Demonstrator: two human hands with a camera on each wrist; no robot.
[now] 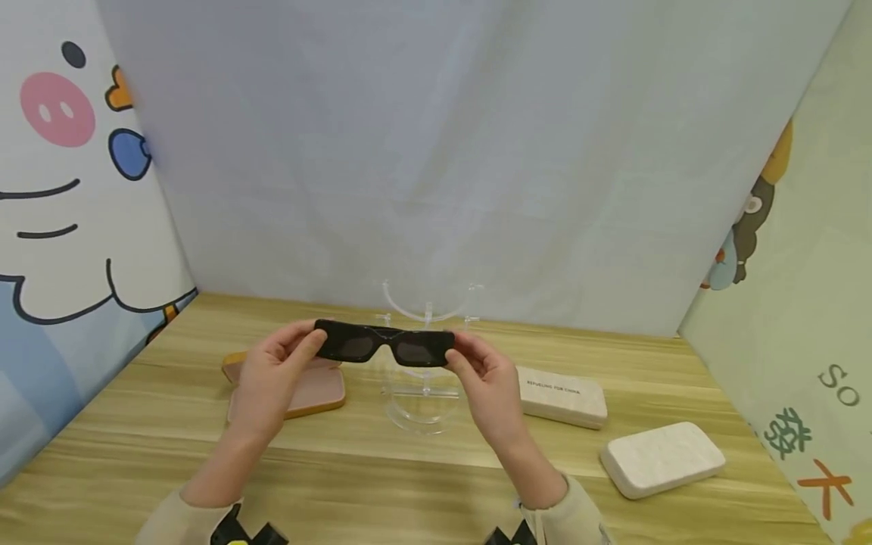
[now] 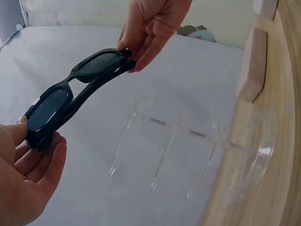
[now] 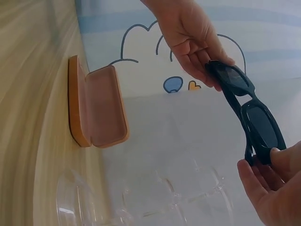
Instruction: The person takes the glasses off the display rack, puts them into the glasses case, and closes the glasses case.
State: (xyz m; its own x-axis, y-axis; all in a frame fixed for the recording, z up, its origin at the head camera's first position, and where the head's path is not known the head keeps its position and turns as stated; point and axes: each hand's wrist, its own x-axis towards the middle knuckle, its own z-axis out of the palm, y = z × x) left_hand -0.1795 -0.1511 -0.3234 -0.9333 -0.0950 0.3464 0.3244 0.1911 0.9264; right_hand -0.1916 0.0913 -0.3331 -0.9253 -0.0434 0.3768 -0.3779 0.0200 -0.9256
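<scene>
Black sunglasses point(image 1: 385, 344) with dark rectangular lenses are held up level above the table, their temples folded behind the lenses in the wrist views. My left hand point(image 1: 272, 375) pinches one end of the frame between thumb and fingers. At the opposite end, my right hand point(image 1: 492, 386) pinches the frame the same way. Behind and below the sunglasses stands a clear acrylic display stand point(image 1: 422, 416) with several curved arms; in the left wrist view the stand point(image 2: 171, 127) carries no glasses.
An orange glasses case point(image 3: 106, 108) lies open at the left, pink inside. To the right are a whitish case point(image 1: 562, 397) with printed lettering and a rounded white case point(image 1: 664, 458) closer to the front. A pale curtain point(image 1: 436, 166) hangs behind the wooden table point(image 1: 381, 492).
</scene>
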